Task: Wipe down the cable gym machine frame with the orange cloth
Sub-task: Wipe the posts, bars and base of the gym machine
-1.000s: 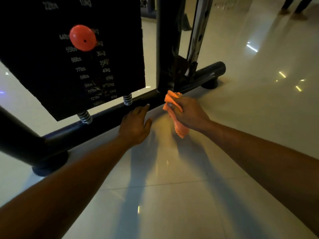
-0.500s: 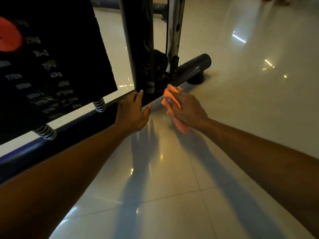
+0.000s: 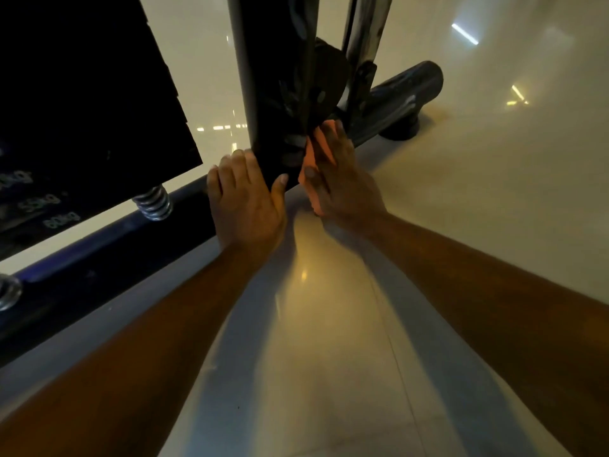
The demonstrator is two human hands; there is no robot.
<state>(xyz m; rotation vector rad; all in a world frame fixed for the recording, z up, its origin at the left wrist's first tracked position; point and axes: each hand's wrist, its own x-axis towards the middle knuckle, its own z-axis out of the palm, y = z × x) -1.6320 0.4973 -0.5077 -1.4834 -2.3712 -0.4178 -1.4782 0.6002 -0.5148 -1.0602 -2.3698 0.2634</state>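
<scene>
The cable machine's black frame fills the upper left: a wide upright post [image 3: 273, 77] rises from a long base tube [image 3: 99, 258] lying on the floor. My right hand [image 3: 342, 179] presses the orange cloth [image 3: 318, 150] flat against the right side of the post's foot, fingers fairly straight over the cloth. My left hand [image 3: 245, 199] rests on the base tube just left of the post, fingers straight, thumb against the post. Most of the cloth is hidden under my right hand.
The black weight stack [image 3: 82, 110] with kg labels hangs at the left over two coil springs [image 3: 153, 202]. A chrome guide bar [image 3: 365, 34] stands behind the post. The base tube's end and round foot [image 3: 400, 127] sit at the right. Glossy tiled floor [image 3: 461, 225] surrounds everything.
Both hands moved forward to the post. The right hand brought the cloth from beside the base tube onto the post's foot; the left hand slid along the tube up to the post.
</scene>
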